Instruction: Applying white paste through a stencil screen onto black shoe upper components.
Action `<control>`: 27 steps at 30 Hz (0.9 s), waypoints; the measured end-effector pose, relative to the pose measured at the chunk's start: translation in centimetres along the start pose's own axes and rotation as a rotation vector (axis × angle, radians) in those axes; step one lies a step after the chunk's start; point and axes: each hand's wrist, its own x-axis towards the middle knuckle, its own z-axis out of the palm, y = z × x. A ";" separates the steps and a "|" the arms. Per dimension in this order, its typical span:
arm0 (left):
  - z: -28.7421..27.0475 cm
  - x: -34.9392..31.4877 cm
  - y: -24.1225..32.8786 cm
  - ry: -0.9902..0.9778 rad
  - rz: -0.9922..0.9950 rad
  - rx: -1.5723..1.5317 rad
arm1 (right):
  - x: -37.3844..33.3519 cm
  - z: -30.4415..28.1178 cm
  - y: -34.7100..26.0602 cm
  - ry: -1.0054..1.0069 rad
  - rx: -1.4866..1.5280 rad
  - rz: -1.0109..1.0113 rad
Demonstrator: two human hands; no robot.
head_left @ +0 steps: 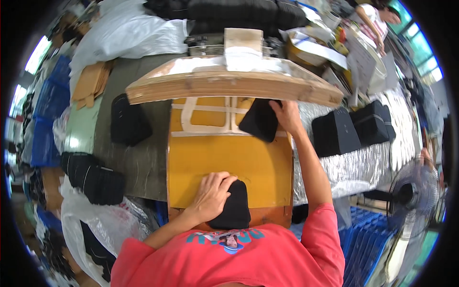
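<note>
My left hand (212, 195) lies at the near end of a yellow board (229, 160), its fingers curled over the edge of a rounded black fabric piece (235, 206). With my arm stretched out, my right hand (289, 117) grips the side of another flat black fabric piece (259, 120). That piece lies at a slant on the board, over pale tape outlines (205, 128). Its far end is hidden beneath a thick wooden press plate (234, 86) that hangs over the far part of the board.
Stacks of black pieces stand at left (129, 122), lower left (93, 177) and right (337, 131). A fan (412, 193) is at the right, above blue crates (366, 234). Clear plastic bags (103, 220) hang at lower left. Another person (373, 24) is at the far right.
</note>
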 end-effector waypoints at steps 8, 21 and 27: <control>1.6 -1.3 -2.2 0.084 0.132 -0.100 | 5.9 5.6 4.9 0.003 -0.174 -0.320; 2.4 -2.4 -1.8 0.286 0.156 -0.027 | 1.2 5.1 -3.5 -0.188 -0.323 -0.225; 2.7 -2.0 -1.8 0.215 0.168 -0.084 | 1.5 5.3 -3.4 -0.158 -0.269 -0.143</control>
